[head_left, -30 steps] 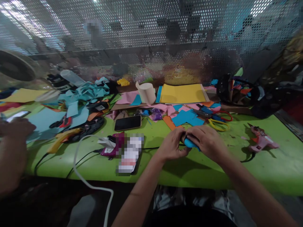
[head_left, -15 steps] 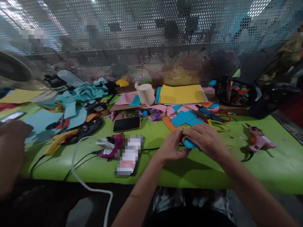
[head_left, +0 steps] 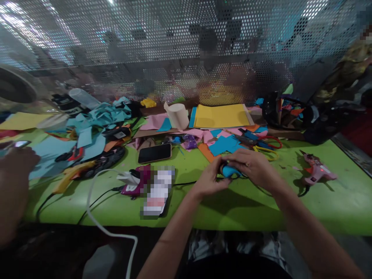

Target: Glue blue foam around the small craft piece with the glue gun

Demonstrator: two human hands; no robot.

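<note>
Both my hands meet over the green table [head_left: 203, 209], a little right of centre. My left hand [head_left: 209, 179] and my right hand [head_left: 253, 166] are closed round a small rolled piece of blue paper [head_left: 230, 171], which shows between the fingers. The roll is held just above the tabletop. Flat blue paper pieces [head_left: 225, 144] lie just beyond my hands.
A black phone [head_left: 154, 152], a pink glue gun [head_left: 316, 172], scissors [head_left: 266, 149], a yellow sheet stack [head_left: 222, 115], a paper roll [head_left: 177, 114] and a heap of paper scraps [head_left: 99, 120] lie around. Another person's hand [head_left: 16, 166] is at the left. A white cable [head_left: 95, 201] crosses the front edge.
My hands have lifted slightly and moved a little away from me, turning the blue roll so more of it shows. The view has drifted slightly.
</note>
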